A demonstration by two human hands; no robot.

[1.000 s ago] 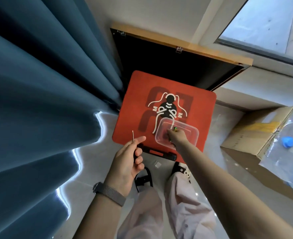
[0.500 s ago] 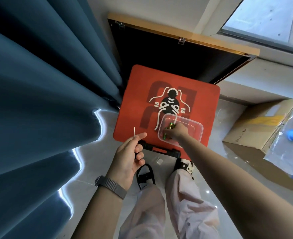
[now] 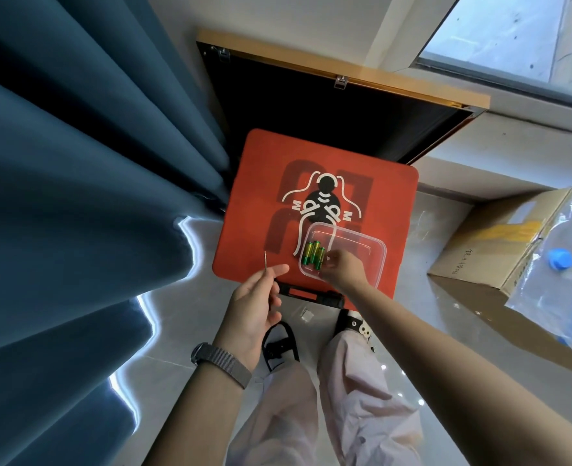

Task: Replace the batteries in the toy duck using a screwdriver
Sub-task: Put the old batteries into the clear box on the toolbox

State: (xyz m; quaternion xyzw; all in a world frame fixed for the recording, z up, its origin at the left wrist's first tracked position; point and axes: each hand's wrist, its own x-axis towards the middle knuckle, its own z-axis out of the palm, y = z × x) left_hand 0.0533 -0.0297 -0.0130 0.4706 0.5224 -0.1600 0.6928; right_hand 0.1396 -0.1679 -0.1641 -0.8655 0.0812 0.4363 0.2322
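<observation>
The left hand (image 3: 256, 304) pinches a thin metal screwdriver (image 3: 266, 262) between thumb and fingers, shaft pointing up; the right hand (image 3: 343, 269) reaches into the clear plastic container (image 3: 372, 245) on the red square table (image 3: 261, 196), fingertips at the green cylindrical batteries (image 3: 313, 253), grasp not discernible. The toy duck is not in view; risks: the light container may slide toward the near table edge under the reaching hand, and the loosely pinched screwdriver may slip.

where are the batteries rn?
Head view, centre: the green batteries lie in the left end of the clear plastic container on the red table, just left of the right hand.
</observation>
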